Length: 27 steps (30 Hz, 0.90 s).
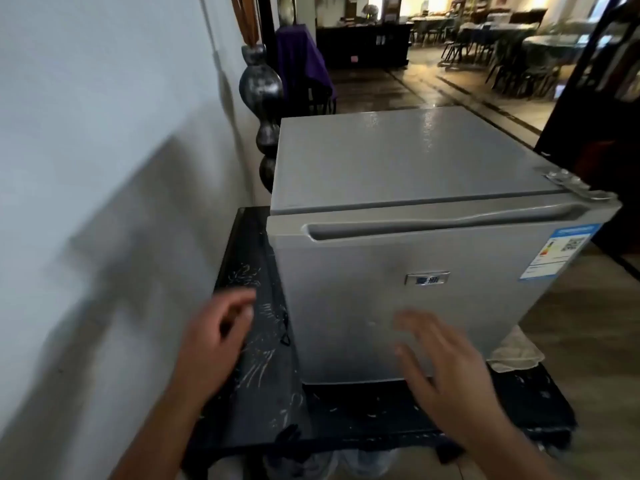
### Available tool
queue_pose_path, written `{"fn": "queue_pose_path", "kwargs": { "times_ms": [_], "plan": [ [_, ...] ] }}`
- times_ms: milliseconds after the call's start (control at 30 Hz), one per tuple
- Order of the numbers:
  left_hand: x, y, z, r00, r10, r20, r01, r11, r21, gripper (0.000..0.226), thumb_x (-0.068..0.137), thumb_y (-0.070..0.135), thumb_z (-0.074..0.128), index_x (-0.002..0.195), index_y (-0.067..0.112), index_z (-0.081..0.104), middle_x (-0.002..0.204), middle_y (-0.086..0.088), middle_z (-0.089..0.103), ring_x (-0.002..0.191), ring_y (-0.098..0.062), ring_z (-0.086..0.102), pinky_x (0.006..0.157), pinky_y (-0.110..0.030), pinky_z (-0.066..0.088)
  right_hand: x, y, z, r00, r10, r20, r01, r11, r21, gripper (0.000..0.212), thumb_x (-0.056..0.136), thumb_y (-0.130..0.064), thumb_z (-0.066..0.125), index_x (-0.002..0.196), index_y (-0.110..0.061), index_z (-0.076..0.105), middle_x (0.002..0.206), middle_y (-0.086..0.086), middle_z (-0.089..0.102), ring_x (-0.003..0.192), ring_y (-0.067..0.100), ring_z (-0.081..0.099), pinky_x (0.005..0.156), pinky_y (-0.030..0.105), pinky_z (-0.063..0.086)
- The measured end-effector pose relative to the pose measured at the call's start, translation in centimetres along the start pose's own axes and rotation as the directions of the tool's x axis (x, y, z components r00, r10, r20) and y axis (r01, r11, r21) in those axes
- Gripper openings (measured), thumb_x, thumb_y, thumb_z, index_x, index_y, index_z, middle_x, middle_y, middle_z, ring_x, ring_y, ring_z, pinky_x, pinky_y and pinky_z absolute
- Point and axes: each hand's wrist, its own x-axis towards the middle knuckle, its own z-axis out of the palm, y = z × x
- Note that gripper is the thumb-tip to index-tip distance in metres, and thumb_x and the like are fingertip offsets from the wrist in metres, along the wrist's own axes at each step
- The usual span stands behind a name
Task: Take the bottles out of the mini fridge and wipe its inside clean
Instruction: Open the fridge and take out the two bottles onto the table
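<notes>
A silver mini fridge (408, 202) stands on a low black table (249, 393) with its door closed, so the bottles inside are hidden. A long recessed handle (433, 225) runs along the door's top edge. My left hand (218, 337) hovers by the fridge's lower left corner, fingers loosely curled and holding nothing. In front of the lower part of the door is my right hand (446, 372), fingers spread and empty. A pale cloth (516, 351) lies on the table by the fridge's right bottom corner.
A white wall (86, 168) runs close along the left. A dark silver vase-shaped ornament (263, 98) stands behind the fridge on the left. A blue label (550, 251) sits on the door's upper right. Beyond lie wooden floor, tables and chairs (502, 53).
</notes>
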Motion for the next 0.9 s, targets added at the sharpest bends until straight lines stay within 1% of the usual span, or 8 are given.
{"fn": "queue_pose_path", "kwargs": {
  "times_ms": [67,100,200,300,433,567,700,900],
  "plan": [
    [5.2,2.7,-2.0,0.925,0.351,-0.145,-0.327,0.930,0.166,0.024,0.097,0.019,0.058,0.118,0.022,0.069,0.125,0.010,0.066,0.117,-0.004,0.059,0.105,-0.023,0.041,3.7,-3.0,-2.3,0.937,-0.277,-0.212,0.256,0.959,-0.120,0.042,0.097,-0.036,0.055,0.135,-0.019,0.059,0.149,0.006,0.051,0.140,0.024,0.045,0.114,0.033,0.035],
    [7.8,3.9,-2.6,0.878,0.451,-0.160,-0.421,0.887,0.187,0.026,0.097,0.020,0.058,0.121,0.016,0.068,0.131,0.003,0.063,0.124,-0.009,0.056,0.110,-0.027,0.038,5.3,-4.6,-3.2,0.915,-0.335,-0.225,0.303,0.938,-0.165,0.049,0.098,-0.038,0.056,0.142,-0.015,0.053,0.158,0.011,0.039,0.150,0.028,0.031,0.121,0.042,0.028],
    [14.5,7.4,-2.7,0.815,0.576,0.065,-0.575,0.789,0.218,0.036,0.098,0.035,0.061,0.132,0.023,0.063,0.151,-0.001,0.050,0.146,-0.016,0.037,0.121,-0.041,0.029,8.6,-6.7,-3.1,0.933,-0.347,-0.092,0.291,0.883,-0.368,0.070,0.101,-0.058,0.043,0.158,-0.021,0.026,0.168,0.010,0.012,0.156,0.030,0.004,0.123,0.056,0.017],
    [19.2,9.5,-1.1,0.737,0.483,0.473,-0.647,0.707,0.286,0.052,0.094,0.055,0.057,0.144,0.042,0.048,0.166,0.006,0.026,0.156,-0.017,0.009,0.125,-0.050,0.015,10.2,-6.6,-1.7,0.971,-0.239,0.007,0.211,0.844,-0.494,0.077,0.099,-0.067,0.030,0.160,-0.025,0.011,0.169,0.008,0.002,0.156,0.029,-0.002,0.123,0.056,0.014],
    [22.1,9.9,0.6,0.665,0.303,0.682,-0.619,0.735,0.277,0.058,0.093,0.063,0.048,0.149,0.048,0.038,0.168,0.009,0.016,0.157,-0.015,0.000,0.126,-0.049,0.008,11.0,-7.0,-0.9,0.986,-0.158,0.051,0.158,0.804,-0.573,0.077,0.098,-0.070,0.022,0.160,-0.025,0.014,0.168,0.008,0.013,0.156,0.029,0.010,0.124,0.055,0.014],
    [22.5,9.5,1.1,0.642,0.259,0.722,-0.598,0.758,0.260,0.055,0.096,0.058,0.044,0.150,0.047,0.037,0.168,0.007,0.019,0.156,-0.016,0.005,0.121,-0.033,0.003,11.0,-7.1,-1.0,0.987,-0.156,0.049,0.155,0.803,-0.575,0.073,0.099,-0.067,0.026,0.158,-0.024,0.021,0.162,0.006,0.031,0.152,0.029,0.022,0.123,0.054,0.016],
    [22.7,9.0,1.1,0.645,0.271,0.715,-0.617,0.736,0.278,0.062,0.089,0.075,0.037,0.148,0.054,0.035,0.167,0.007,0.021,0.156,-0.018,0.011,0.125,-0.042,0.009,10.8,-7.6,-0.9,0.990,-0.138,0.004,0.120,0.845,-0.522,0.065,0.101,-0.062,0.028,0.152,-0.022,0.037,0.155,0.005,0.040,0.148,0.027,0.030,0.122,0.053,0.019],
    [22.7,9.0,1.0,0.645,0.292,0.706,-0.625,0.734,0.267,0.059,0.092,0.068,0.040,0.148,0.051,0.037,0.167,0.007,0.023,0.156,-0.018,0.012,0.124,-0.041,0.010,10.7,-7.8,-1.2,0.980,-0.154,-0.123,0.096,0.919,-0.382,0.044,0.104,-0.046,0.033,0.137,-0.026,0.055,0.141,-0.002,0.053,0.138,0.023,0.043,0.117,0.048,0.027]
  ]
}}
